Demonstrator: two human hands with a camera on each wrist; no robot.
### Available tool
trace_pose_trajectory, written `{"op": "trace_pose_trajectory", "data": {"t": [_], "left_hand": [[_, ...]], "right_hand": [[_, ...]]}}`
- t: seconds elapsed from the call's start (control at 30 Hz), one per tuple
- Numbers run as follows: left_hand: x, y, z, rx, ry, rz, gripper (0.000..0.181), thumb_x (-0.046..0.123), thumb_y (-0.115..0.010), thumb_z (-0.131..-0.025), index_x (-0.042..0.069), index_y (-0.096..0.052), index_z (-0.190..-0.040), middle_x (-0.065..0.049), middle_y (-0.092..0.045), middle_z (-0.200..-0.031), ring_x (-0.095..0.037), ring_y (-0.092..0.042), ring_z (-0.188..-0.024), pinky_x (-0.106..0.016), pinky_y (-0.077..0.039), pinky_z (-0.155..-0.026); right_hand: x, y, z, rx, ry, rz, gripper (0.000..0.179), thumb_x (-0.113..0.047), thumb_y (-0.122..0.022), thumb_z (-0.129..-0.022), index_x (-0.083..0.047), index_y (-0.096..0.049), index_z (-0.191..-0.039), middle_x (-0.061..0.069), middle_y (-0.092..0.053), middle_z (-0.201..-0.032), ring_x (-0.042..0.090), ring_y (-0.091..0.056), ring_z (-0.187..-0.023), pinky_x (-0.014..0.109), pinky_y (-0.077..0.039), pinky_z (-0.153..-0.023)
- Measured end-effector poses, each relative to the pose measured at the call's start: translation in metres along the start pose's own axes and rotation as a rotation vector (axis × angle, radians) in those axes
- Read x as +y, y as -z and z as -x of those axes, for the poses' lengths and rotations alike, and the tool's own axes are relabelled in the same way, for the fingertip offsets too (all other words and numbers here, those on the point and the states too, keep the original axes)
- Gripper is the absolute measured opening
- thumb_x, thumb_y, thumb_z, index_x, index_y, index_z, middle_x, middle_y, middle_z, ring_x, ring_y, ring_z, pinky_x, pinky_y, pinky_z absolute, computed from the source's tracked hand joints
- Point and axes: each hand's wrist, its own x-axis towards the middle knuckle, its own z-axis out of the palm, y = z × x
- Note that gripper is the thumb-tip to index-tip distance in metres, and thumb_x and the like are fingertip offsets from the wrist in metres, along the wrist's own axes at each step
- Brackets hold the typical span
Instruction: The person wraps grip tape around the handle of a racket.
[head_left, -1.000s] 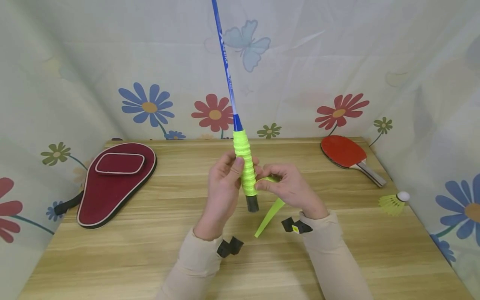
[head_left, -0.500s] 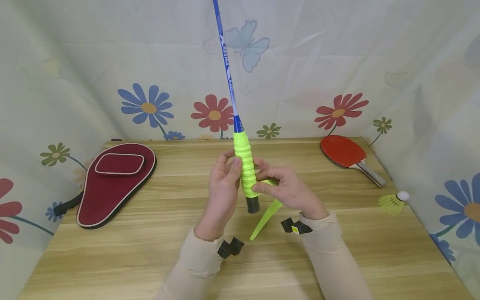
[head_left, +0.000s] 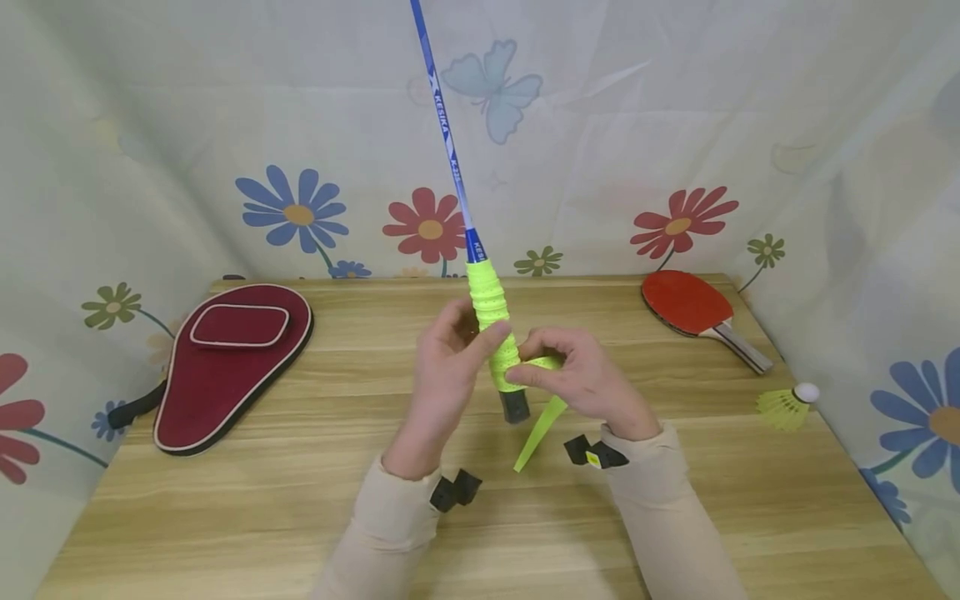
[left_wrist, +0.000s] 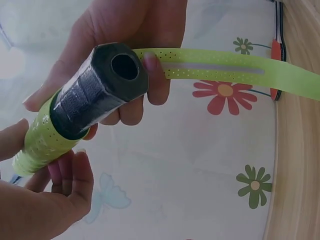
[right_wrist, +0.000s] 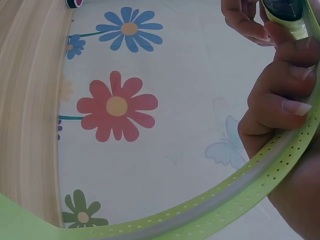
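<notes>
A badminton racket (head_left: 442, 117) stands tilted, its blue shaft rising out of the head view. Ridged neon-yellow grip tape (head_left: 486, 287) wraps most of its handle. Below the wrap the black handle end (left_wrist: 90, 95) is bare, with a round hole in its butt. My left hand (head_left: 442, 371) holds the wrapped handle, thumb across the front, fingers behind. Near the wrap's lower edge, my right hand (head_left: 577, 375) pinches the tape. A loose tail of tape (head_left: 542, 433) hangs under that hand; the right wrist view shows its perforated underside with a grey centre strip.
On the wooden table (head_left: 300, 500) a maroon paddle case (head_left: 225, 383) lies at left. A red table tennis paddle (head_left: 686, 304) and a yellow shuttlecock (head_left: 787, 406) lie at right. A flowered curtain (head_left: 585, 192) surrounds the table's back and sides.
The racket has turned slightly about its length and its shaft leans further left. My left thumb has shifted right across the wrap. The right hand keeps its pinch; the tape tail has swayed.
</notes>
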Motion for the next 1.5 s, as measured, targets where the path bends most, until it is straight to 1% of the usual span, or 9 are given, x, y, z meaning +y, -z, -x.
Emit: {"op": "trace_pose_trajectory", "data": {"t": [0.13, 0.33, 0.43, 0.6, 0.8, 1.03, 1.23, 1.33, 1.5], "left_hand": [[0.0014, 0.0023, -0.0005, -0.001, -0.003, -0.031, 0.035, 0.020, -0.068, -0.092, 0.007, -0.061, -0.124, -0.011, -0.061, -0.109, -0.023, -0.057, -0.098, -0.031, -0.051, -0.083], [0.0021, 0.0019, -0.0004, -0.002, -0.015, -0.059, 0.034, 0.017, -0.068, -0.093, 0.005, -0.063, -0.124, -0.012, -0.064, -0.104, -0.023, -0.058, -0.092, -0.029, -0.051, -0.077], [0.0021, 0.0021, 0.0001, 0.006, -0.024, -0.062, 0.034, 0.015, -0.067, -0.093, 0.003, -0.063, -0.124, -0.013, -0.064, -0.101, -0.023, -0.058, -0.089, -0.029, -0.051, -0.075], [0.0024, 0.0030, 0.0005, 0.023, -0.047, -0.054, 0.033, 0.010, -0.065, -0.093, -0.001, -0.062, -0.124, -0.015, -0.064, -0.100, -0.022, -0.059, -0.086, -0.029, -0.051, -0.075], [0.0030, 0.0037, 0.0009, 0.041, -0.067, -0.065, 0.031, 0.004, -0.063, -0.094, -0.005, -0.062, -0.123, -0.018, -0.065, -0.098, -0.019, -0.059, -0.083, -0.026, -0.051, -0.073], [0.0027, 0.0048, 0.0010, 0.028, -0.096, -0.090, 0.028, 0.000, -0.060, -0.094, -0.008, -0.062, -0.121, -0.021, -0.066, -0.096, -0.017, -0.060, -0.082, -0.026, -0.052, -0.072], [0.0032, 0.0060, 0.0023, 0.024, -0.089, -0.073, 0.030, 0.000, -0.058, -0.096, -0.008, -0.060, -0.124, -0.021, -0.065, -0.098, -0.018, -0.059, -0.084, -0.027, -0.052, -0.075], [0.0033, 0.0062, 0.0024, 0.021, -0.085, -0.048, 0.030, 0.001, -0.057, -0.096, -0.007, -0.059, -0.126, -0.021, -0.064, -0.105, -0.019, -0.060, -0.089, -0.029, -0.052, -0.080], [0.0042, 0.0064, 0.0024, 0.010, -0.091, -0.002, 0.035, -0.002, -0.055, -0.096, -0.004, -0.051, -0.131, -0.021, -0.063, -0.114, -0.024, -0.062, -0.101, -0.035, -0.052, -0.088]], "right_hand": [[-0.0002, -0.0006, -0.0007, -0.012, -0.003, -0.005, 0.011, -0.015, -0.078, -0.083, -0.012, -0.071, -0.091, 0.004, -0.069, -0.089, 0.024, -0.059, -0.080, 0.037, -0.051, -0.073], [-0.0003, 0.0000, 0.0005, -0.063, 0.015, -0.011, 0.013, -0.010, -0.076, -0.084, -0.010, -0.072, -0.096, 0.003, -0.070, -0.093, 0.024, -0.062, -0.084, 0.035, -0.053, -0.077], [-0.0008, 0.0006, 0.0012, -0.085, 0.027, -0.008, 0.015, -0.010, -0.075, -0.085, -0.011, -0.072, -0.100, 0.002, -0.070, -0.096, 0.024, -0.062, -0.088, 0.036, -0.053, -0.081], [-0.0008, 0.0013, 0.0018, -0.095, 0.046, -0.010, 0.016, -0.010, -0.074, -0.086, -0.011, -0.072, -0.102, 0.002, -0.070, -0.096, 0.024, -0.063, -0.089, 0.037, -0.052, -0.082], [0.0008, 0.0025, 0.0024, -0.095, 0.082, -0.018, 0.016, -0.008, -0.072, -0.087, -0.009, -0.072, -0.102, 0.004, -0.068, -0.093, 0.024, -0.060, -0.084, 0.033, -0.052, -0.077], [0.0016, 0.0024, 0.0021, -0.100, 0.149, -0.031, 0.016, -0.005, -0.071, -0.087, -0.006, -0.073, -0.103, 0.005, -0.065, -0.085, 0.022, -0.055, -0.074, 0.028, -0.050, -0.067], [0.0016, 0.0008, 0.0019, -0.079, 0.167, -0.028, 0.014, -0.008, -0.072, -0.087, -0.008, -0.074, -0.101, 0.004, -0.062, -0.082, 0.021, -0.054, -0.073, 0.028, -0.048, -0.065], [0.0021, 0.0004, 0.0015, -0.072, 0.170, -0.043, 0.013, -0.008, -0.073, -0.086, -0.008, -0.074, -0.099, 0.004, -0.061, -0.080, 0.022, -0.053, -0.073, 0.028, -0.047, -0.065], [0.0014, -0.0006, 0.0006, -0.062, 0.153, -0.081, 0.013, -0.004, -0.075, -0.083, -0.007, -0.074, -0.095, 0.006, -0.062, -0.079, 0.024, -0.053, -0.073, 0.029, -0.047, -0.066]]}}
